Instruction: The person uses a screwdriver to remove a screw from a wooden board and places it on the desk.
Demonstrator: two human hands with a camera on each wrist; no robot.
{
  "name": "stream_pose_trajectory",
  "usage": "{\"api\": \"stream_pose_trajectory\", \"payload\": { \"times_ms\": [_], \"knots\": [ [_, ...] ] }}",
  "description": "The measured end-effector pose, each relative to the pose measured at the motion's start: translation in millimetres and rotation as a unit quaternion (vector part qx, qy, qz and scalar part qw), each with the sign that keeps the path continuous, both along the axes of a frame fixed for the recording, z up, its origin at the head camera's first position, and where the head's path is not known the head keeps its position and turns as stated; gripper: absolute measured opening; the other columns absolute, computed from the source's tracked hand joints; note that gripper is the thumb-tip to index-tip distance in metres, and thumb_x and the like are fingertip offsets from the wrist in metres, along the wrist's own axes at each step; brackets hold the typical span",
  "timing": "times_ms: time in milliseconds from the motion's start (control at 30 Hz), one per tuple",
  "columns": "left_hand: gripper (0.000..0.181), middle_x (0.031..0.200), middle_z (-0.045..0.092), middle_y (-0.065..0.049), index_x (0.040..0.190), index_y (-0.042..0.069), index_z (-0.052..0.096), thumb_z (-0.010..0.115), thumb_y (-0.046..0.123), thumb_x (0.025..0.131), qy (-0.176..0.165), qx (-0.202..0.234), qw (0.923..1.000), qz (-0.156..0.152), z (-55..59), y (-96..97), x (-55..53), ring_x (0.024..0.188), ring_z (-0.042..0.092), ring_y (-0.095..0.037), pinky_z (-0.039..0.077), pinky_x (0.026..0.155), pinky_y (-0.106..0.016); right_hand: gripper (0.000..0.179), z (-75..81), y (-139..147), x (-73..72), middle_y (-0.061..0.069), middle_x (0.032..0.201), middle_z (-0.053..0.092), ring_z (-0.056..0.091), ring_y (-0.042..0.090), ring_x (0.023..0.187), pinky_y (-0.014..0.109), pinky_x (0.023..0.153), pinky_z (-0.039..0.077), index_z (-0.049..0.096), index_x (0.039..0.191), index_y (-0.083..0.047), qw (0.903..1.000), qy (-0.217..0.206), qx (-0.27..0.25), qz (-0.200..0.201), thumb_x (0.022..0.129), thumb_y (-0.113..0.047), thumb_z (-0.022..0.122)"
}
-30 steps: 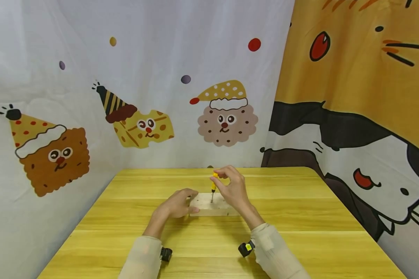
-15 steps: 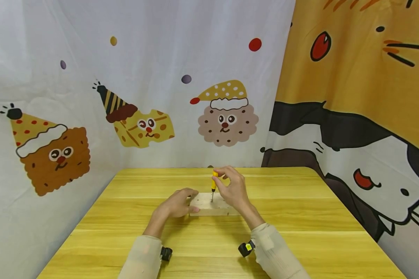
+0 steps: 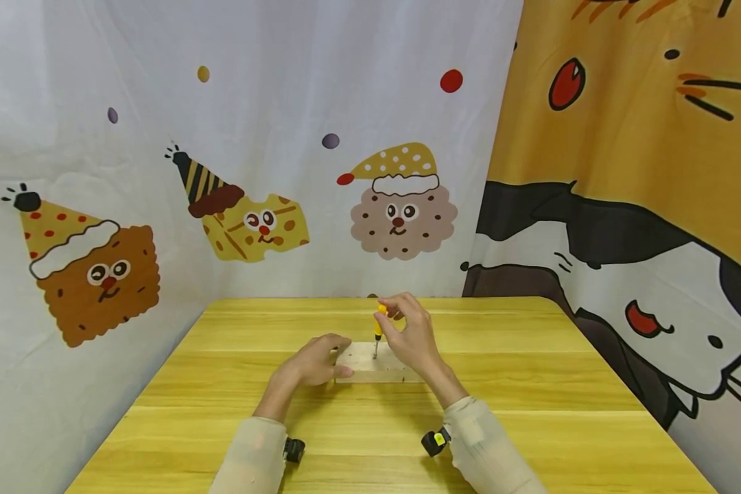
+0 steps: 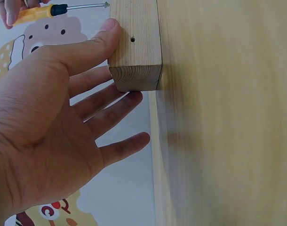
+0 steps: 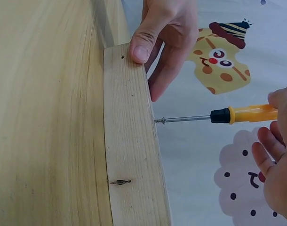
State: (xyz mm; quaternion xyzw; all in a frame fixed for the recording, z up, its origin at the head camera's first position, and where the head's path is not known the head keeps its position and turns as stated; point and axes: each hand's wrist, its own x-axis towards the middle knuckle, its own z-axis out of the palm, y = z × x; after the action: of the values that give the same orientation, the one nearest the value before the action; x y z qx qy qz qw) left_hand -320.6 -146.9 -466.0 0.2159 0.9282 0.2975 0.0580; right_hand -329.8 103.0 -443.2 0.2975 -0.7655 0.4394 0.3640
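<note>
A pale wooden block (image 3: 361, 375) lies on the table, with small dark holes and a knot in its near side. My left hand (image 3: 309, 360) grips its left end, thumb on the near side and fingers reaching round the far side. Above the block my right hand (image 3: 415, 336) pinches the yellow handle of a screwdriver (image 5: 251, 114) between thumb and fingers. The screwdriver stands nearly upright, its shaft pointing down. At its tip a screw (image 5: 159, 121) stands in the block's top, head and part of the thread showing above the wood in the right wrist view.
The wood-grain table (image 3: 234, 439) spreads out around the block. Behind it hangs a white cloth (image 3: 272, 82) with cartoon prints, and an orange cartoon cloth (image 3: 543, 151) hangs to the right. Each sleeve carries a small black wrist camera (image 3: 294, 450).
The right hand's fingers and the screwdriver handle have shifted very slightly. The left hand and the block stay where they were.
</note>
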Motion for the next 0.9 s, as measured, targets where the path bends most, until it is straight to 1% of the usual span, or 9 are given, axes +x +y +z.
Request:
{"api": "stream_pose_trajectory", "payload": {
  "times_ms": [167,333,400,533,633,900],
  "knots": [
    [0.071,0.164,0.063,-0.020,0.160,0.001,0.061,0.088,0.029,0.101,-0.001,-0.002,1.0000,-0.001,-0.3,-0.1,0.3,0.154,0.058,-0.045,0.050,0.128,-0.065,0.024,-0.9,0.6,-0.1,0.012,0.097,0.072,0.071,0.029,0.084,0.038,0.075,0.066,0.080,0.119,-0.004,0.9999,-0.008,0.003,-0.010,0.097,-0.006,0.090],
    [0.071,0.164,0.063,-0.020,0.160,0.001,0.061,0.089,0.029,0.100,-0.002,-0.002,1.0000,0.000,1.3,0.1,1.0,0.154,0.058,-0.045,0.050,0.128,-0.065,0.023,-0.3,0.8,0.4,0.017,0.096,0.072,0.071,0.028,0.084,0.046,0.075,0.068,0.079,0.117,-0.004,0.9998,-0.014,0.001,-0.012,0.097,-0.006,0.090],
    [0.071,0.165,0.063,-0.020,0.160,0.002,0.061,0.088,0.029,0.101,-0.004,-0.001,1.0000,0.001,1.8,0.3,1.6,0.154,0.058,-0.045,0.050,0.127,-0.065,0.023,-0.2,0.6,0.1,0.017,0.096,0.072,0.071,0.027,0.084,0.047,0.075,0.068,0.079,0.117,-0.003,0.9999,-0.010,0.002,-0.013,0.097,-0.005,0.090],
    [0.071,0.165,0.063,-0.020,0.161,0.002,0.060,0.088,0.029,0.101,-0.005,0.000,1.0000,0.002,2.7,0.7,2.8,0.154,0.059,-0.045,0.051,0.127,-0.065,0.023,0.0,0.1,-0.4,0.012,0.096,0.073,0.072,0.026,0.084,0.040,0.075,0.067,0.080,0.116,-0.004,0.9999,-0.003,0.005,-0.016,0.096,-0.004,0.090],
    [0.071,0.164,0.063,-0.020,0.160,0.001,0.060,0.088,0.028,0.101,-0.004,0.000,1.0000,0.002,2.1,0.9,2.6,0.154,0.059,-0.045,0.051,0.127,-0.065,0.023,0.3,0.4,-0.7,0.011,0.097,0.075,0.073,0.026,0.085,0.039,0.076,0.068,0.080,0.117,-0.004,0.9999,-0.003,0.004,-0.013,0.096,-0.003,0.089],
    [0.071,0.166,0.062,-0.019,0.162,0.002,0.059,0.087,0.028,0.102,-0.008,-0.003,1.0000,0.001,2.6,1.4,1.5,0.156,0.057,-0.044,0.050,0.129,-0.064,0.025,1.2,0.5,0.0,0.013,0.101,0.078,0.074,0.026,0.088,0.043,0.076,0.069,0.080,0.119,-0.001,0.9999,0.005,0.009,-0.008,0.096,0.000,0.089]
  ]
}}
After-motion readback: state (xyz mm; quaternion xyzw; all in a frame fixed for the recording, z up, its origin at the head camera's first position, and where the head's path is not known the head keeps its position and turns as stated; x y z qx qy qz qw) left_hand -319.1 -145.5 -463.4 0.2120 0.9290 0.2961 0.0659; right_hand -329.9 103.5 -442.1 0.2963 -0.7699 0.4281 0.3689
